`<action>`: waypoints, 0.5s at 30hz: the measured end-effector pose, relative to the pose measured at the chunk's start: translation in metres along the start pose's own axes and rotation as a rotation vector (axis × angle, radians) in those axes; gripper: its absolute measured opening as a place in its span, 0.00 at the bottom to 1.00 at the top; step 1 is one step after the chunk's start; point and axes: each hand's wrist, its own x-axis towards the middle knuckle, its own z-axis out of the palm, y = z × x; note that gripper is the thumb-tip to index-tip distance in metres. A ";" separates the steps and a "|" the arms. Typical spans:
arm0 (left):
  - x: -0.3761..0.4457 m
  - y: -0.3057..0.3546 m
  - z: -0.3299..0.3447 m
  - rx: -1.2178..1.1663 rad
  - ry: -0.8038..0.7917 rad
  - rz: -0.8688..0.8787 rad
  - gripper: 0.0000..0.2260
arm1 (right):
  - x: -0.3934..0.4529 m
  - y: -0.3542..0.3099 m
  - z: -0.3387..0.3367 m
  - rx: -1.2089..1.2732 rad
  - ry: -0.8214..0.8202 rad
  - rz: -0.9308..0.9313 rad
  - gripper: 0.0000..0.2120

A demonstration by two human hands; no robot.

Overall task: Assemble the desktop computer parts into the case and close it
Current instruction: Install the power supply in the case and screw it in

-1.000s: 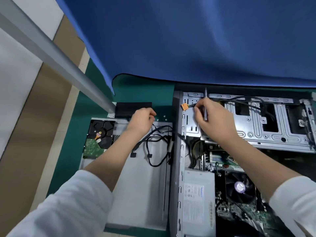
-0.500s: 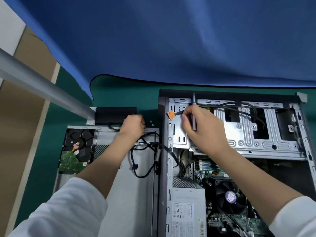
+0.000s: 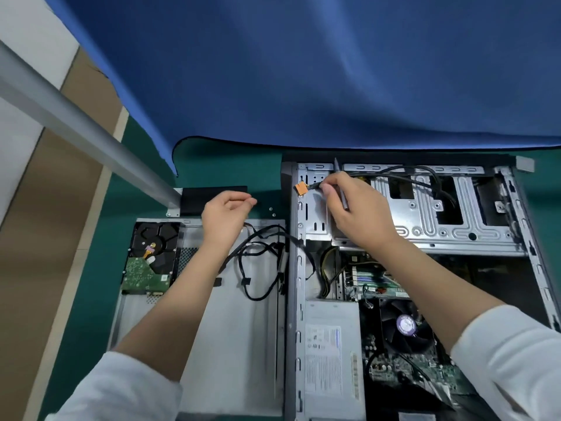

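A: What changed vs half a second ago?

B: Hardly anything. Right hand [image 3: 358, 208] is where it was, over the drive cage [image 3: 425, 220] at the far end of the case [image 3: 291, 268]. It keeps a pinch on the black cable [image 3: 403, 170] just behind the orange connector [image 3: 301, 188], with the screwdriver [image 3: 341, 189] tucked in the same hand, shaft pointing away from the person. Left hand [image 3: 226, 215] has lifted slightly off the side panel [image 3: 230, 329]; fingers are curled with the tips together, but I cannot tell whether they hold anything.

A: Connector seated?

B: No. It hangs free at the cage's left edge, beside the perforated wall, plugged into nothing visible.

A: What's in the case?

B: Case lies open on the green table [image 3: 91, 299]. Power supply [image 3: 332, 360] sits along the left wall at the near end. CPU fan [image 3: 405, 326] is to its right on the motherboard [image 3: 425, 375]. Drive cage spans the far end, with the cable looping over its top.

A: And outside it?

B: Side panel lies flat just left of the case, inner face up. The hard drive [image 3: 151, 256] rests on its far left corner, circuit board up. A loose bundle of black wires [image 3: 261, 262] trails from the case over its left wall onto the panel, under the left wrist. A black rectangular piece [image 3: 194, 202] lies beyond the panel, by the grey rail [image 3: 76, 126].
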 end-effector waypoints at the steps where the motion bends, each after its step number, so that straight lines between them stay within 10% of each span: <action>1: -0.009 0.004 -0.004 -0.068 0.006 -0.010 0.04 | -0.002 -0.001 -0.002 0.051 -0.005 0.021 0.14; 15: -0.171 0.018 0.012 -0.405 -0.218 -0.096 0.06 | -0.148 -0.064 -0.042 0.971 -0.094 0.258 0.11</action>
